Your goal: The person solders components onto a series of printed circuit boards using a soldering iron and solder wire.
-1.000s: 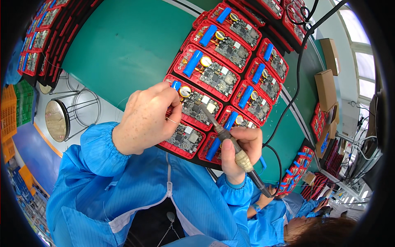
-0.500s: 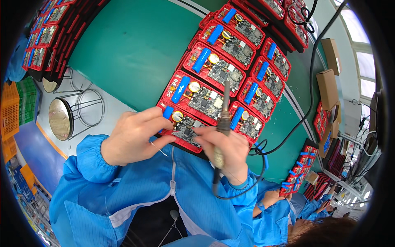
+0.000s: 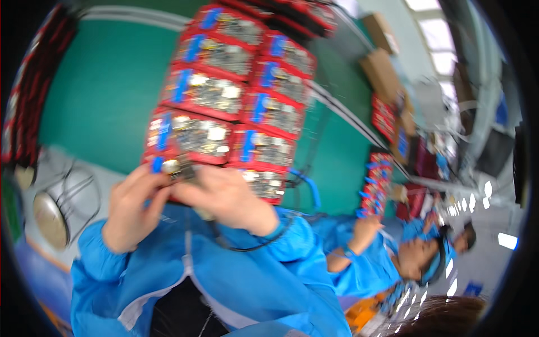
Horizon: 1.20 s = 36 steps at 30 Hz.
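Observation:
My right hand [image 3: 233, 196] is closed around a soldering iron [image 3: 186, 170], whose front part reaches over the nearest red case, between both hands. My left hand [image 3: 133, 209] pinches at that case's left end, beside a blue battery [image 3: 156, 164] and a round coin cell [image 3: 170, 167]. A thin solder wire trailed from the left fingers a moment ago; motion blur hides it now. The fingertips of both hands come close together. Beyond them lies a red case [image 3: 193, 153] with its own circuit board [image 3: 197, 135] and blue battery [image 3: 164, 132].
Two columns of such cases cover part of the green table [image 3: 106, 73]. A dark cable [image 3: 252, 247] loops below my right wrist. At left are stacked cases [image 3: 25, 106] and a round stool [image 3: 50, 220]. A co-worker's hand [image 3: 365, 230] is at right, near more cases [image 3: 376, 182].
The whole view has swung, shifting the cases left. My right hand has come nearer to my left, and the iron, upright before, now tilts left over the nearest case.

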Available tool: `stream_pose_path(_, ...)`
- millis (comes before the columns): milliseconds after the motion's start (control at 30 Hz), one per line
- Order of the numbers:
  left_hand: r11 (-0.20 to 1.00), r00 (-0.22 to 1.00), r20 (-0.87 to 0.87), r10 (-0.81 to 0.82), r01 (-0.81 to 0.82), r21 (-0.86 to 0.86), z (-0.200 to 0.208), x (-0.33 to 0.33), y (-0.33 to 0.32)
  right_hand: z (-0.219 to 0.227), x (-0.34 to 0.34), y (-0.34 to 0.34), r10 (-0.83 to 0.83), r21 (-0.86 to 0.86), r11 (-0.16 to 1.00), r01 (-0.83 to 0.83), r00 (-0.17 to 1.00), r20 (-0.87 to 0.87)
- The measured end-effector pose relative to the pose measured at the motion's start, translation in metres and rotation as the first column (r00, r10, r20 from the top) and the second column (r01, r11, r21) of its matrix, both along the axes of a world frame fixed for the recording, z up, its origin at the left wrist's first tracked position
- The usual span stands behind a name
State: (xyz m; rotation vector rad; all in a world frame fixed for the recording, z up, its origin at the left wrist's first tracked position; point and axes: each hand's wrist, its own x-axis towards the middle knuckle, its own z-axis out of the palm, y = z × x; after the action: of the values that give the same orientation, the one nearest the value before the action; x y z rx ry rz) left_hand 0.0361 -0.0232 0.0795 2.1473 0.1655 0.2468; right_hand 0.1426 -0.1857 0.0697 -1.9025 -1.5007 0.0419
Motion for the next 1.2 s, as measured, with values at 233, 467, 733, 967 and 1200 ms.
stream_pose_path(233, 0.999, 0.996, -0.09, -0.02, 0.023, 0.037, 0.003, 0.005, 0.006, 0.005, -0.001, 0.007, -0.061, 0.084, 0.995, 0.05, 0.99, 0.131)
stream_pose_path(467, 0.996, 0.997, -0.016, 0.072, -0.071, 0.053, 0.014, 0.013, 0.003, 0.034, 0.03, -0.045, -0.359, -0.015, 0.93, 0.368, 0.914, 0.187)
stream_pose_path(733, 0.995, 0.992, 0.078, -0.094, 0.092, 0.036, -0.006, -0.006, 0.005, 0.082, 0.088, -0.124, -0.892, 0.457, 0.437, 0.775, 0.438, 0.109)
stream_pose_path(967, 0.995, 0.994, 0.079, -0.08, 0.075, 0.066, -0.006, -0.006, 0.004, 0.083, 0.071, -0.106, -0.711, 0.494, 0.455, 0.741, 0.636, -0.299)
stream_pose_path(1200, 0.998, 0.997, 0.054, -0.056, 0.054, 0.035, -0.005, -0.007, 0.01, 0.059, 0.026, -0.077, -0.539, 0.395, 0.53, 0.751, 0.658, -0.526)
